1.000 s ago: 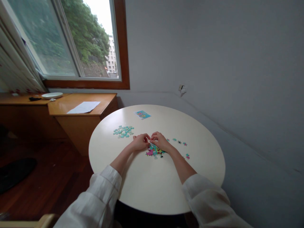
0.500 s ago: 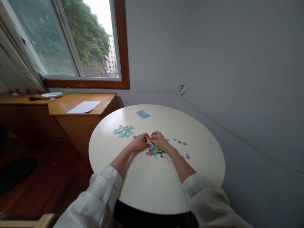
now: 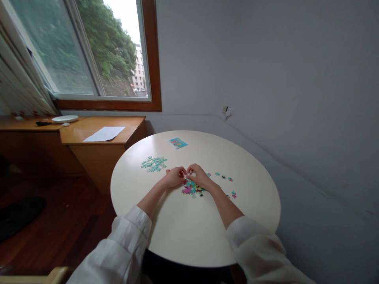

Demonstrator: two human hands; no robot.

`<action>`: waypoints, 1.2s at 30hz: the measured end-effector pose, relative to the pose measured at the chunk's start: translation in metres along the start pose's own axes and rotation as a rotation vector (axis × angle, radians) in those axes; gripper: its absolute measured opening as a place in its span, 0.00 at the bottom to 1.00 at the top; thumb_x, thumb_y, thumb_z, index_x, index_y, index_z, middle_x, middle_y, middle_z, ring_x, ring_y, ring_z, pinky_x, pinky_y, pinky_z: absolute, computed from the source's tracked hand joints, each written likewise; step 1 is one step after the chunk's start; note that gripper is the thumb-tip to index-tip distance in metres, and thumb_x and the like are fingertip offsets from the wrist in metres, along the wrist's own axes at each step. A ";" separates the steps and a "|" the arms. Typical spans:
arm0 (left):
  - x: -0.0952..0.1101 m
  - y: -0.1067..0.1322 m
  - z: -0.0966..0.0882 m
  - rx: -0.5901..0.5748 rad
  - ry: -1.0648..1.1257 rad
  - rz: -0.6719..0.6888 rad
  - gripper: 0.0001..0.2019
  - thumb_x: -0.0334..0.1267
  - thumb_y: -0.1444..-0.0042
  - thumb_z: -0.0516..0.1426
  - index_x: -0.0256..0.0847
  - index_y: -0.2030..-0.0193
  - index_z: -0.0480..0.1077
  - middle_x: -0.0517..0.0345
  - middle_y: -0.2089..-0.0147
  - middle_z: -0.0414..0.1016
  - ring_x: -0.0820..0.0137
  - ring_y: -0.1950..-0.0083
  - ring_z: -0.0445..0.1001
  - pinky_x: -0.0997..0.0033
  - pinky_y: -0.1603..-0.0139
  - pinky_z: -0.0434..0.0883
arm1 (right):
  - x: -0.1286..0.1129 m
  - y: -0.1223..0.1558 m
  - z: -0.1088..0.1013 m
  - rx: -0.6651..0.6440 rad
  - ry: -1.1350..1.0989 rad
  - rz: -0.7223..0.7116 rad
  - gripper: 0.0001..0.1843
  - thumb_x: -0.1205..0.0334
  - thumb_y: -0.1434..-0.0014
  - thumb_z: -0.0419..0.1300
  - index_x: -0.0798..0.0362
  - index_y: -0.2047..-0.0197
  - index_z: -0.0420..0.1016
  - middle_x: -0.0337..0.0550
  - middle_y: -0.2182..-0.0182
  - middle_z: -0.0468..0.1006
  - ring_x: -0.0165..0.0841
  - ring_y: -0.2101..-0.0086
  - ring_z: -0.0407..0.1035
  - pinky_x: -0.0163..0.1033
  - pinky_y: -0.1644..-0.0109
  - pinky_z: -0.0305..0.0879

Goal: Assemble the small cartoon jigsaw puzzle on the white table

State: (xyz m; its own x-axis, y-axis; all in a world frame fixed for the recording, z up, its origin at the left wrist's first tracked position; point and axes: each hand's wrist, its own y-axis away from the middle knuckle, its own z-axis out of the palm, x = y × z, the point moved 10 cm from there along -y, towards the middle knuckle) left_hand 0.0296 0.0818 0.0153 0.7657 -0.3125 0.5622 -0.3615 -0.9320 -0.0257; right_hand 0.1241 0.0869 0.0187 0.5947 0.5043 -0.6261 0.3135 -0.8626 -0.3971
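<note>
Both hands meet over a partly joined jigsaw puzzle in pink, teal and yellow, near the middle of the round table. My left hand is at its upper left edge, with the thumb and fingers pinched together. My right hand lies over its upper right part, fingers curled to the thumb, covering some of the puzzle. The fingertips of the two hands nearly touch. Whatever is between them is too small and hidden to make out.
Loose teal puzzle pieces lie in a heap at the left. Several single pieces are scattered at the right. A picture card rests near the far edge of the white table. A wooden desk with paper stands beyond, at the left.
My right hand's fingers have curled in slightly and shifted a little. My left hand has barely moved, and the pieces on the table look the same.
</note>
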 end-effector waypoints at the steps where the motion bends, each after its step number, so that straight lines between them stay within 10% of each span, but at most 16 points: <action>1: 0.000 0.000 0.000 -0.001 -0.002 -0.001 0.11 0.37 0.56 0.58 0.40 0.63 0.71 0.58 0.65 0.75 0.68 0.64 0.71 0.61 0.50 0.59 | 0.001 0.000 0.000 0.005 -0.023 0.006 0.08 0.70 0.56 0.62 0.52 0.72 0.67 0.36 0.70 0.65 0.30 0.66 0.61 0.38 0.58 0.57; 36: 0.001 0.000 0.000 -0.010 -0.017 -0.005 0.10 0.35 0.51 0.55 0.41 0.62 0.73 0.59 0.67 0.76 0.68 0.63 0.72 0.63 0.51 0.60 | 0.035 -0.005 -0.009 0.157 -0.333 0.195 0.04 0.62 0.56 0.53 0.53 0.74 0.64 0.37 0.74 0.69 0.30 0.72 0.64 0.37 0.66 0.60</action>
State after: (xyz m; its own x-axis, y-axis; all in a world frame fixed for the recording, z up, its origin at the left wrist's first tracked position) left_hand 0.0302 0.0817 0.0159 0.7764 -0.3114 0.5479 -0.3631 -0.9316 -0.0148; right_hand 0.1497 0.1081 0.0048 0.3513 0.3398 -0.8724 0.0869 -0.9396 -0.3310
